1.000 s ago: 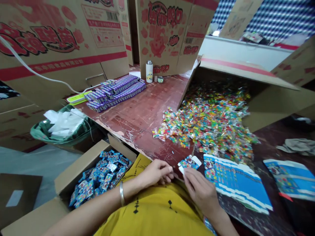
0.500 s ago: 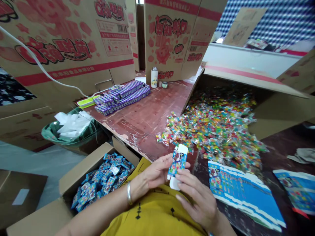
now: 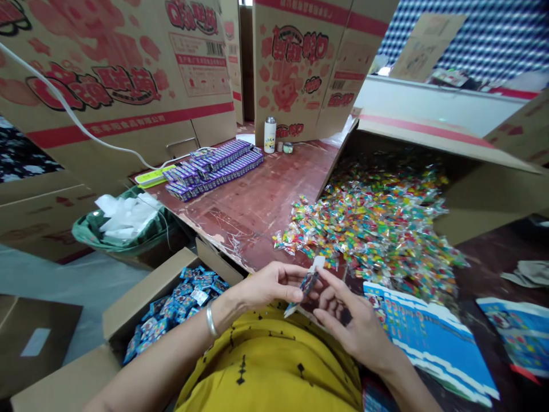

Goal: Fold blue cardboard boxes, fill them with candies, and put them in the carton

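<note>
My left hand (image 3: pixel 268 286) is closed on a small blue carton (image 3: pixel 307 284), which is turned nearly edge-on above my lap. White end flaps stick out at its top and bottom. The index fingertip of my right hand (image 3: pixel 358 323) touches the top flap, while the thumb stands apart and the other fingers are curled. Right of my hands lies a fanned stack of flat blue cartons (image 3: pixel 433 337). Beyond them spreads a heap of clear-wrapped colourful candies (image 3: pixel 377 229). The carton's inside is hidden.
A cardboard box (image 3: pixel 115 320) of filled blue cartons (image 3: pixel 180 303) stands at my left. Purple packets (image 3: pixel 218 169) line the table (image 3: pixel 257 212), near a white bottle (image 3: pixel 269 135). A green-lined bin (image 3: pixel 103 237) is beside the table edge. More flat cartons (image 3: pixel 518 332) lie far right.
The carton has turned from showing its printed face to nearly edge-on. My right hand has moved from its lower flap up to the top flap.
</note>
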Tool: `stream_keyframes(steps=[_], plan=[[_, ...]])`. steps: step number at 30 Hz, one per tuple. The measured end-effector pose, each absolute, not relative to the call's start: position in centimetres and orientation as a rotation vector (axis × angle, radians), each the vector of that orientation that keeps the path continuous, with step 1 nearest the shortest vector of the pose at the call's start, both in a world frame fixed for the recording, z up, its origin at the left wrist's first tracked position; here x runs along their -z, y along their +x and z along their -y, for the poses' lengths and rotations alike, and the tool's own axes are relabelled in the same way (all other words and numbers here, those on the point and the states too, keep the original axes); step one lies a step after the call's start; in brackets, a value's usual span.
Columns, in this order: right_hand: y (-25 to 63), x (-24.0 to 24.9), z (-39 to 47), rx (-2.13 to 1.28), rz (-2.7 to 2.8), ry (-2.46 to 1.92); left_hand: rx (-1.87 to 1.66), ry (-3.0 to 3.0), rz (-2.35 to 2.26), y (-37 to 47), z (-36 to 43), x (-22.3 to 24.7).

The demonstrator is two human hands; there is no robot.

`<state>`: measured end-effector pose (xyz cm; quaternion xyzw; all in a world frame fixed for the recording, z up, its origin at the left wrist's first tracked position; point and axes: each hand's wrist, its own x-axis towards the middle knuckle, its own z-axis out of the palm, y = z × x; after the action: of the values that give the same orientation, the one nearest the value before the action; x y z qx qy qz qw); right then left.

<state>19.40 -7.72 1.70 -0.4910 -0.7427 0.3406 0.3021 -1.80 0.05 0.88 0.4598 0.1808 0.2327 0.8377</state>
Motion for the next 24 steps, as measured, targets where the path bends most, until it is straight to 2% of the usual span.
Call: stream_keyframes(steps=[7,12,17,19,22,24], plan=[[20.0,-3.3,7.5,-1.054,1.967,-1.311,-0.401,1.059,-0.409,-2.1,0.0,-1.0],[20.6,-4.8,6.7,-1.391,2.005,-1.327,-0.289,1.230,-0.426,-2.1,0.4,-2.0],[20.3,-4.1,6.5,-1.610,1.912,-1.320,-0.375,1.352,-0.447,-1.5,0.8,-2.4],[20.0,-3.3,6.5,-1.549,1.666,-1.330,-0.497,1.366,-0.538,-1.2,0.7,-2.0],[19.4,-1.8,6.4,-1.154,1.288,-1.358,-0.760,1.318,-0.696,-0.4,0.5,-1.0],[18.6,-0.8,6.2,-1.012,1.178,-1.328,-0.883,1.228,-0.728,0.4,0.8,-0.5]])
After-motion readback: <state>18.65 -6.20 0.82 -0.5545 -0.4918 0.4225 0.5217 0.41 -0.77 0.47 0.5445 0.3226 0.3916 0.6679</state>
